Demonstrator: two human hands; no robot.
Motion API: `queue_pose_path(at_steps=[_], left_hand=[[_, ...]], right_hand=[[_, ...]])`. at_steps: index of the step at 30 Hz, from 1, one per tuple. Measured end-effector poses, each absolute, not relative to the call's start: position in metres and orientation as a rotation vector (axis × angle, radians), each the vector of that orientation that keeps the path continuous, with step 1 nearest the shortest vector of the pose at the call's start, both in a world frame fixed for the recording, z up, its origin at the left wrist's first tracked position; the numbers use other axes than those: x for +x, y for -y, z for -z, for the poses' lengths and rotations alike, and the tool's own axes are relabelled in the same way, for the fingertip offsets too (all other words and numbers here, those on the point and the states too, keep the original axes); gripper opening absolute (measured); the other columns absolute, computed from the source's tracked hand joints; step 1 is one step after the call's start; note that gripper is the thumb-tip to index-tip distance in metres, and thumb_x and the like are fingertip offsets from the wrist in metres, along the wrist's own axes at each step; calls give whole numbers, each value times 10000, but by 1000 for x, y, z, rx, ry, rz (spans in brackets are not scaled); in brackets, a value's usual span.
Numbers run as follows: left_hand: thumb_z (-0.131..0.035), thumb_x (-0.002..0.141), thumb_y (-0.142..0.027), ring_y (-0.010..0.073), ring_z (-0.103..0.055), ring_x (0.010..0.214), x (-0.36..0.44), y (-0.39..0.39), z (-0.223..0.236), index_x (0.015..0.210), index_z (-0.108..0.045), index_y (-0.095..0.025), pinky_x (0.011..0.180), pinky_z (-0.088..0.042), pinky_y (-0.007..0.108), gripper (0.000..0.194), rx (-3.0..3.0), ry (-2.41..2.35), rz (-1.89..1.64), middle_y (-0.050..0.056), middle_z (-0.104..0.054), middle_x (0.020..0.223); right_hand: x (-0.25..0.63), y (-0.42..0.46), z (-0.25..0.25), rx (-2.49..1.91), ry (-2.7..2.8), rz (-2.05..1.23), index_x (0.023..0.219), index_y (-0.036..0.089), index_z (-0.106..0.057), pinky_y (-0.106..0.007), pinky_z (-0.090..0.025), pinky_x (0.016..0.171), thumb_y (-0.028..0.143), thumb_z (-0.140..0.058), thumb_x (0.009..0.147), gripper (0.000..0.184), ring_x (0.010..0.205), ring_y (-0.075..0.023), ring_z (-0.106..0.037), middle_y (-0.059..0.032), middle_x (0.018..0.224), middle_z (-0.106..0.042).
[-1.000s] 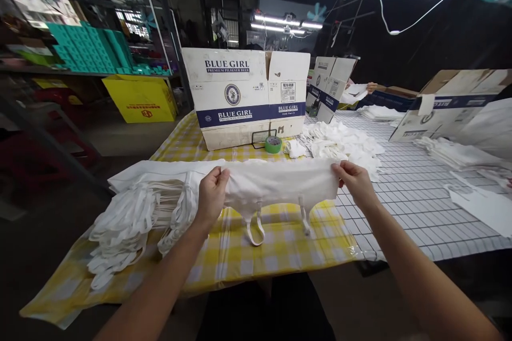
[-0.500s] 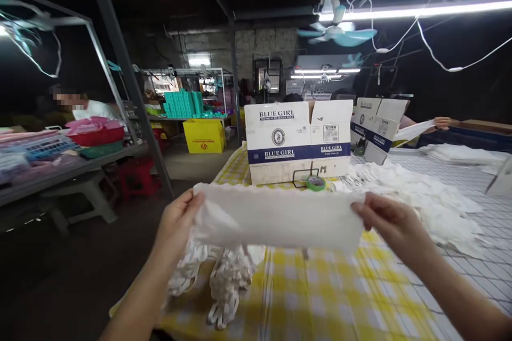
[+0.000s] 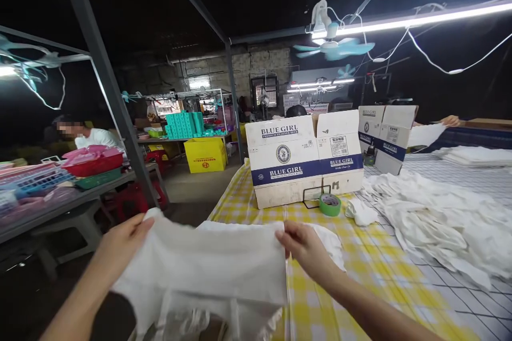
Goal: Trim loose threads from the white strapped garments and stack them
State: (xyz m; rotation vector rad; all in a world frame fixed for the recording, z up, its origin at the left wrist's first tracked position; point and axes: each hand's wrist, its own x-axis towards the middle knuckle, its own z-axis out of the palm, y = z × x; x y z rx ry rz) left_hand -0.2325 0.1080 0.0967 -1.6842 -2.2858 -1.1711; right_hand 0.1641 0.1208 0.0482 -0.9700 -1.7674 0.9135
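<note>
My left hand (image 3: 122, 241) and my right hand (image 3: 301, 243) each pinch a top corner of a white cloth piece (image 3: 208, 272), held spread between them. The cloth hangs low at the left of the table, over a stack of similar white pieces (image 3: 192, 322) whose edges show beneath it. Both hands are closed on the fabric. The table edge here is covered with a yellow checked cloth (image 3: 360, 277).
A white Blue Girl cardboard box (image 3: 296, 162) stands ahead, with a green tape roll (image 3: 330, 204) and a black wire clip before it. Loose white cloth pieces (image 3: 436, 218) heap on the right. Another person's hand (image 3: 450, 120) shows far right; a person sits at the left.
Both hands carried the white cloth piece leftward and down toward the stack. The camera tilted up and turned left, so more of the room shows.
</note>
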Motion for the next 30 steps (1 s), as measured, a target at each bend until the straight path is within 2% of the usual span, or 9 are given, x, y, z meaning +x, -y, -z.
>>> queue_pose_path(at_steps=[4, 9, 14, 16, 18, 21, 24, 26, 30], left_hand=[[-241, 886, -298, 276, -626, 771, -194, -196, -73, 964, -576, -161, 589, -393, 295, 370, -1710, 2338, 445, 133, -660, 786], [-322, 859, -239, 266, -638, 767, -173, -243, -16, 887, -601, -154, 553, -374, 278, 293, -1798, 2402, 321, 153, -669, 823], [-337, 859, -248, 272, -627, 803, -176, -244, 3, 932, -607, -139, 613, -403, 300, 300, -1824, 2416, 220, 152, -661, 855], [-314, 872, -265, 284, -591, 913, -172, -241, -1, 1098, -555, -136, 692, -417, 334, 354, -1815, 2338, 237, 169, -629, 991], [-310, 879, -292, 285, -524, 1034, -165, -235, -7, 1261, -441, -159, 792, -408, 368, 425, -1841, 2175, 299, 159, -570, 1134], [-335, 877, -344, 277, -463, 1114, -147, -213, -16, 1332, -369, -170, 898, -378, 397, 488, -1966, 1904, 456, 129, -527, 1211], [-367, 867, -371, 273, -431, 1169, -115, -171, -16, 1340, -367, -192, 983, -337, 416, 506, -2108, 1736, 687, 109, -501, 1254], [-392, 860, -380, 261, -424, 1191, -83, -135, -8, 1343, -358, -260, 1017, -328, 413, 499, -2214, 1683, 875, 67, -485, 1287], [-428, 853, -303, 219, -468, 1178, -6, -75, 28, 1313, -389, -344, 987, -405, 337, 463, -2718, 1591, 1046, 23, -504, 1285]], right_hand=[[145, -208, -15, -1363, 1713, -718, 587, 183, -455, -207, -293, 480, 307, -439, 809, 254, 511, -115, -474, 29, 514, -478], [137, -257, 43, -1563, 1704, -636, 498, 177, -451, -225, -251, 497, 200, -504, 721, 230, 519, -126, -455, 12, 488, -490], [136, -267, 70, -1619, 1719, -606, 612, 172, -545, -226, -278, 525, 236, -535, 728, 133, 593, -149, -514, -15, 596, -574], [143, -268, 70, -1618, 1717, -591, 756, 175, -575, -225, -307, 541, 267, -545, 739, 98, 625, -154, -534, -15, 663, -600], [160, -266, 66, -1603, 1717, -559, 927, 185, -554, -233, -346, 571, 305, -520, 773, 198, 649, -158, -547, -11, 710, -608], [202, -251, 63, -1581, 1721, -462, 1047, 201, -509, -282, -390, 689, 315, -473, 809, 266, 798, -190, -555, -43, 858, -605], [246, -224, 76, -1528, 1847, -395, 1010, 234, -556, -343, -377, 810, 279, -612, 694, 324, 990, -246, -501, -68, 1053, -564], [269, -206, 90, -1473, 1982, -423, 920, 236, -603, -365, -376, 827, 205, -674, 599, 330, 1004, -270, -492, -69, 1058, -568], [295, -179, 106, -1462, 2025, -511, 715, 193, -592, -326, -412, 707, 131, -514, 718, 100, 793, -215, -550, -62, 816, -600]])
